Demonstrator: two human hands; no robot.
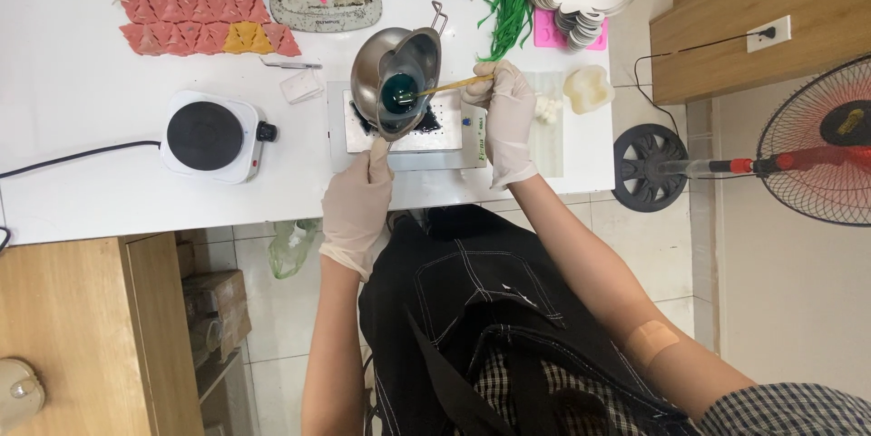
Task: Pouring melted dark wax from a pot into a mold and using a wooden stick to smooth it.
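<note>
Two gloved hands work over the white counter (82, 118). Nearest, the left hand (358, 205) clenches the handle of a tilted steel pot (396, 80) of teal liquid. Beyond, right hand (508, 118) fingers (487, 82) pinch a wooden stick (449, 86), its long axis running leftward into the pot.

hotplate (212, 135) | pink wax shapes (195, 22) | green strands (507, 2) | fan (821, 153)

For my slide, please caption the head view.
Left hand tilts metal pot; right hand stirs green liquid with stick.
</note>
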